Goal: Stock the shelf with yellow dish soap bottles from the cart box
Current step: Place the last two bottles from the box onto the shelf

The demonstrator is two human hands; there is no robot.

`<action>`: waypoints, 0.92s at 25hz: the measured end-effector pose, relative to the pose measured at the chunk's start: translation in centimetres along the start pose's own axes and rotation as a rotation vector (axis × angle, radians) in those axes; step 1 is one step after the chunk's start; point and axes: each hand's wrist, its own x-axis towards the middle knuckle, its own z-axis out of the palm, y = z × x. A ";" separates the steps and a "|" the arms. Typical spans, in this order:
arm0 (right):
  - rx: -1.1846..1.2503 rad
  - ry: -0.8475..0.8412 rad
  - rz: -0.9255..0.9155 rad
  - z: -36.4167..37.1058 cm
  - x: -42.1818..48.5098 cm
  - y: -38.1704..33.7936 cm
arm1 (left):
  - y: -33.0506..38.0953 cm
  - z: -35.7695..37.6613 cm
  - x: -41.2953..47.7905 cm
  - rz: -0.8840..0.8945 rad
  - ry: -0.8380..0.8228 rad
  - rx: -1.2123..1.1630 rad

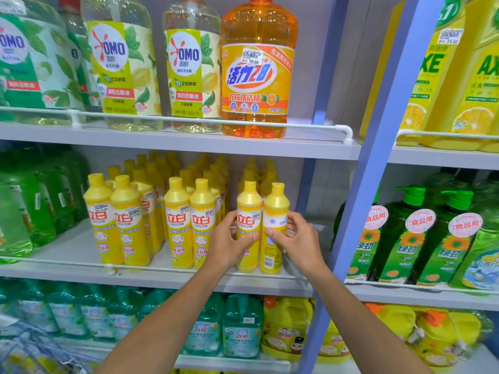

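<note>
Three paired rows of yellow dish soap bottles [178, 222] stand upright on the middle shelf [67, 252], with green bottles [27, 211] to their left and the blue upright [378, 147] well to their right. I see the rightmost pair at the shelf's front edge, touching side by side. My left hand [224, 244] is curled round the left bottle [248, 209]; my right hand [302, 238] is clamped on the right bottle [275, 206], whose back label faces me
</note>
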 end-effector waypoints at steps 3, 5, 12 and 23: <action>0.011 0.034 0.004 0.9 0.0 -0.2 | -0.1 0.5 0.2 0.028 0.058 0.042; 0.004 0.048 0.001 1.1 0.2 -0.3 | -0.1 0.8 0.4 0.028 0.098 0.065; -0.041 -0.089 0.042 0.2 0.3 1.0 | -0.6 0.2 0.1 -0.022 0.006 0.056; -0.176 0.119 0.025 2.7 1.6 2.2 | -1.7 1.5 1.1 -0.049 0.139 0.123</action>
